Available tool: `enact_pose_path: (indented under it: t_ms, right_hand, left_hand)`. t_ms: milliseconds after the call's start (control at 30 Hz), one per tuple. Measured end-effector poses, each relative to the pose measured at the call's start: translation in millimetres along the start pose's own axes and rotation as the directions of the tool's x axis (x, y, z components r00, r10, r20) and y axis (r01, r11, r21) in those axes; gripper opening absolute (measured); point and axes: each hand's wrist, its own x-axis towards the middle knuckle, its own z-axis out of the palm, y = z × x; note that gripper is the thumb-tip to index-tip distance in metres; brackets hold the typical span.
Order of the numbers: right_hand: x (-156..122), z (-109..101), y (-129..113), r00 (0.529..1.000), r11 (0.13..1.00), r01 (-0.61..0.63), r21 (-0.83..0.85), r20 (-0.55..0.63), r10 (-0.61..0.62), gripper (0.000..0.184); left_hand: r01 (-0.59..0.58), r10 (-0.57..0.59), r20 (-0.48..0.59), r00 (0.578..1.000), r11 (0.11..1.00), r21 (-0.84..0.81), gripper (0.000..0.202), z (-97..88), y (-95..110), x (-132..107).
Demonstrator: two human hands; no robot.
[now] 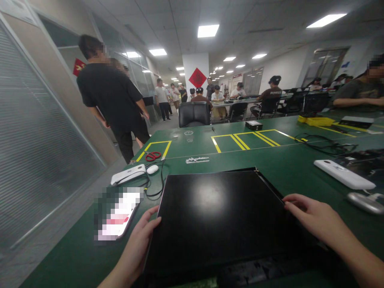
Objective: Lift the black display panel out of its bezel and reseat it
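Note:
A black flat display panel (216,216) lies in front of me, its glossy face up with a ceiling light mirrored in it. My left hand (144,232) grips the panel's left edge, thumb on top and fingers at the side. At the opposite edge, my right hand (309,214) pinches the rim between thumb and fingers. Behind the panel's far right corner a dark frame edge (267,184) shows, slightly out of line with the panel. The near edge is dark, and its details are hard to make out.
On the green table (168,164) are a lit phone (120,216), a white power bank (128,175), a white mouse (152,169), red scissors (153,156) and a plastic cup (189,136). Another white device (343,174) and cables lie right. A person (109,92) stands left; others sit beyond.

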Motion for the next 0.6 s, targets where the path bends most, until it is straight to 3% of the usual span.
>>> enact_pose_path:
  t_ms: [367, 600]
  right_hand:
    - [-1, -5, -12, 0.996, 0.998, -0.064, -0.006, 0.064, 0.065, 0.045]
    - [2, -3, -4, 0.997, 0.999, -0.048, -0.011, 0.060, 0.048, 0.043]
  left_hand:
    - [-0.003, 0.003, 0.019, 1.000, 1.000, -0.005, 0.063, 2.1, 1, -3]
    - [-0.010, 0.009, 0.013, 1.000, 1.000, 0.022, 0.059, 0.6, 1, -1]
